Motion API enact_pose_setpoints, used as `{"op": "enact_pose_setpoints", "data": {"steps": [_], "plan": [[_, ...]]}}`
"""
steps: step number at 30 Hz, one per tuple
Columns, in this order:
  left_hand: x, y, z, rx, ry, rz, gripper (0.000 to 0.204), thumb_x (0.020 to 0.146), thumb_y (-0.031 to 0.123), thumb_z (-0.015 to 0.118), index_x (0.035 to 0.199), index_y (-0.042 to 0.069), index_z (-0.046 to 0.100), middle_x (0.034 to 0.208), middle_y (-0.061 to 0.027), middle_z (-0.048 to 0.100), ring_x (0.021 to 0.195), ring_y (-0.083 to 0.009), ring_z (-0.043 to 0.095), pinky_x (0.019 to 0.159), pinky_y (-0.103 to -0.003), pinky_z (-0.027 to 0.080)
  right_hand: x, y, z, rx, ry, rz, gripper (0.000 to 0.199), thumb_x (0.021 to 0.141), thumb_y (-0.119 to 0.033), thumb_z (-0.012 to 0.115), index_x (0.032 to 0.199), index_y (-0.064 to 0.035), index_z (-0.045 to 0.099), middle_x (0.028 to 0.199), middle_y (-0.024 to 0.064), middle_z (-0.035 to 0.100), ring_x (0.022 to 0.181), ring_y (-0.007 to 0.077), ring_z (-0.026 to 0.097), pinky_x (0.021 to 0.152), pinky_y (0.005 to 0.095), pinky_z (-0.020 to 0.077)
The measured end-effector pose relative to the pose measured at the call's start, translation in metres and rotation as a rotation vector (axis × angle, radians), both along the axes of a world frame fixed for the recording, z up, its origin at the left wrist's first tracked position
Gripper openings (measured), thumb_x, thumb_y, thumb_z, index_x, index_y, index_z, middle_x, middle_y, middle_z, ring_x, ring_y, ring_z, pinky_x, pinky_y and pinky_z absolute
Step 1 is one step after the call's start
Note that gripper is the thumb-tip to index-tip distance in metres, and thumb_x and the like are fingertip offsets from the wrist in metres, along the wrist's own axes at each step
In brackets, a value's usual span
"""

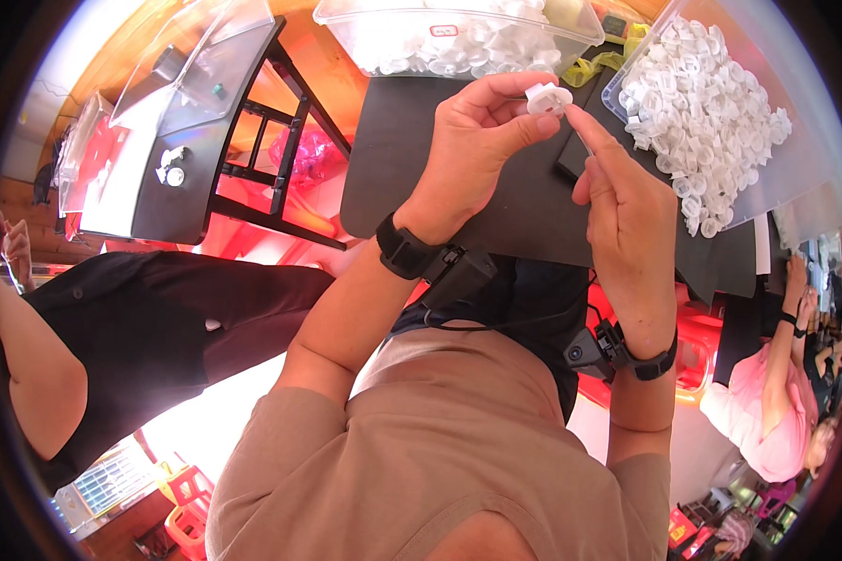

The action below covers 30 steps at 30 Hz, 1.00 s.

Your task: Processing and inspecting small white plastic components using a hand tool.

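Above the near half of the dark table, my left hand [472, 150] pinches a small white plastic part [548, 99] between thumb and fingers. The part has a round flange and a hole or dark spot in its face. My right hand [622, 206] comes up from the right, its index fingertip against the part's edge. Its other fingers are curled in, and a thin greyish edge shows beside the index finger; what it belongs to is too small to make out. Beyond my hands stands a clear plastic bin [580, 28] full of similar white parts.
A tilted clear bin [805, 178] on the right spills a heap of white parts [706, 122]. Yellow-green things [589, 67] lie between the bins. To the left, another dark table [173, 201] holds a few white pieces. A person in dark trousers [159, 318] is beside me.
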State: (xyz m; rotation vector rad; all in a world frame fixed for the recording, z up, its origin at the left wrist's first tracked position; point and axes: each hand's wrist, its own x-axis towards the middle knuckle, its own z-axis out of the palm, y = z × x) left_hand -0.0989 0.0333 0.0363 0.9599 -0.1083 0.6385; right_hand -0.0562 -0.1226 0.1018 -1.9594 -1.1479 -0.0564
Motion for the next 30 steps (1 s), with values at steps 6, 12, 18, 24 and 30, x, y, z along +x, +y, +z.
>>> {"op": "enact_pose_setpoints", "data": {"steps": [6, 12, 18, 24, 30], "plan": [[0.0, 0.001, -0.002, 0.011, 0.018, 0.008, 0.038, 0.083, -0.003, 0.067, 0.12, -0.001, 0.057, 0.113, -0.0069, 0.062, 0.099, -0.0117, 0.06, 0.087, -0.026, 0.051, 0.001, 0.002, 0.001, -0.008, -0.028, 0.01, 0.038, 0.095, -0.008, 0.043, 0.129, -0.0126, 0.057, 0.063, 0.004, 0.049, 0.053, 0.0111, 0.043, 0.051, 0.0265, 0.0377], [0.001, 0.0, -0.001, -0.001, 0.011, 0.009, 0.038, 0.084, -0.003, 0.067, 0.12, 0.0, 0.057, 0.113, -0.0068, 0.062, 0.1, -0.0121, 0.06, 0.089, -0.027, 0.051, 0.002, 0.002, 0.002, -0.008, -0.059, 0.009, 0.037, 0.094, -0.007, 0.043, 0.128, -0.011, 0.058, 0.063, 0.0071, 0.048, 0.058, 0.0153, 0.048, 0.058, 0.0279, 0.0419], [-0.003, 0.001, -0.003, 0.0, 0.02, 0.012, 0.037, 0.084, -0.004, 0.066, 0.12, 0.0, 0.057, 0.116, -0.0077, 0.061, 0.101, -0.0126, 0.06, 0.09, -0.027, 0.051, 0.001, 0.001, 0.002, -0.044, -0.173, -0.002, 0.039, 0.09, -0.002, 0.045, 0.126, -0.0102, 0.06, 0.065, 0.0099, 0.048, 0.058, 0.018, 0.049, 0.059, 0.0294, 0.0441], [-0.003, 0.0, -0.003, -0.022, 0.029, 0.059, 0.036, 0.08, -0.003, 0.07, 0.115, -0.003, 0.061, 0.109, -0.0093, 0.065, 0.096, -0.0126, 0.062, 0.084, -0.025, 0.052, 0.004, 0.0, 0.003, -0.132, -0.293, -0.024, 0.043, 0.082, 0.001, 0.052, 0.121, -0.0149, 0.06, 0.074, 0.0108, 0.057, 0.067, 0.0334, 0.058, 0.055, 0.0425, 0.0436], [-0.005, 0.003, -0.005, 0.107, 0.101, 0.02, 0.034, 0.082, -0.003, 0.069, 0.115, -0.002, 0.061, 0.115, -0.0101, 0.063, 0.098, -0.0128, 0.061, 0.086, -0.027, 0.052, 0.005, -0.006, 0.012, -0.259, -0.335, -0.036, 0.043, 0.083, 0.004, 0.049, 0.12, -0.0134, 0.063, 0.076, 0.0151, 0.059, 0.066, 0.0338, 0.057, 0.058, 0.0381, 0.0445]]}}
